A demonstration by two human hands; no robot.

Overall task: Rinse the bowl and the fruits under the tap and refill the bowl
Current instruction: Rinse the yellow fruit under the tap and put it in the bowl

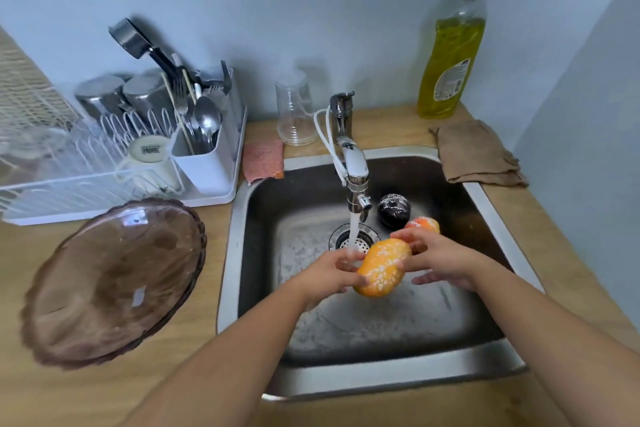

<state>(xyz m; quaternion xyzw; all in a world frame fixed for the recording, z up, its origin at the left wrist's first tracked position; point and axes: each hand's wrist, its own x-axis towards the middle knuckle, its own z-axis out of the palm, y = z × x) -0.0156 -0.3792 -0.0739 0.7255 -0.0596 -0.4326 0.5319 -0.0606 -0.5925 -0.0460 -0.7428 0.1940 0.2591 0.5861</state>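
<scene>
Both hands' fingers clamped on orange fruit [382,267], left hand [332,270], right hand [438,258], tap [355,163] running

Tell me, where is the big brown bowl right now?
In the head view the brown bowl sits on the wooden counter, left of the sink and just in front of the white dish rack. No fruit shows in it.

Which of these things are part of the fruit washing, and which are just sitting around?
In use: yellow-orange oval fruit, left hand, right hand, running chrome tap, dark round fruit, red-orange fruit, brown glass bowl, steel sink.

Idle: yellow soap bottle, brown cloth, white dish rack, clear tumbler.
</scene>
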